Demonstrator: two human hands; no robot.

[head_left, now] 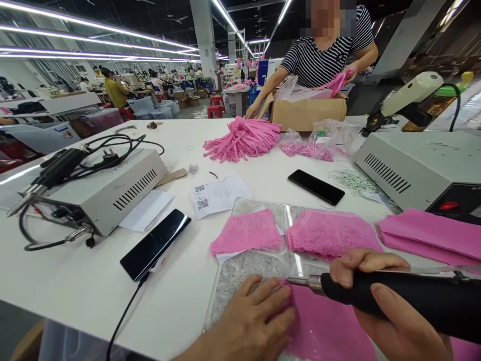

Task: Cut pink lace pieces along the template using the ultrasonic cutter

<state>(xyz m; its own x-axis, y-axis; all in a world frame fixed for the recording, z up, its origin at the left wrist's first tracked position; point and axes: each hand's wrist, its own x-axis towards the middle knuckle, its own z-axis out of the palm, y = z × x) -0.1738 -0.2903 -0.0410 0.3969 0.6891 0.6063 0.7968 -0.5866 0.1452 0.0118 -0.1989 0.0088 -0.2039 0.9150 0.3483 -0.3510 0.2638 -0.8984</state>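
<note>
My right hand is wrapped round a thick black handpiece, its metal tip pointing left. That tip touches or nearly touches the upper corner of a smooth pink fabric piece. Lying flat over the fabric's left edge, my left hand has its fingertips just beside the tip. Beneath the fabric is a clear-edged board with a speckled grey surface. A pink lace piece and a stack of pink lace pieces lie along its far part.
Two phones, one left and one beyond the board, lie on the white table. Grey metal boxes flank the area. Folded pink fabric lies right. Across the table, a person handles pink strips over a cardboard box.
</note>
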